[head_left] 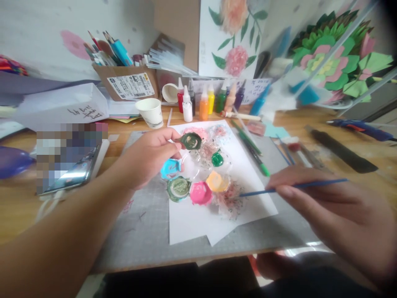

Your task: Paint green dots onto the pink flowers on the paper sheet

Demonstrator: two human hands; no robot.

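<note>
My left hand (149, 155) reaches over a clear plastic paint palette (201, 165) and pinches its edge by the dark green well (190, 140). Other wells hold blue (170, 169), olive green (178, 188), pink (201, 193), orange (217, 181) and bright green (217, 159) paint. The palette lies on a white sheet of paper (192, 225) on a grey cutting mat (149, 231). My right hand (325, 203) is closed on a thin blue paintbrush (294, 187), whose tip points left toward the palette.
A paper cup (150, 112) and a row of paint bottles (203, 103) stand behind the sheet. A cardboard box of pencils (124, 80) is at the back left, a phone (71, 174) at the left. Pens (251, 147), tools and a glue gun (362, 129) lie at the right, below paper flowers (335, 62).
</note>
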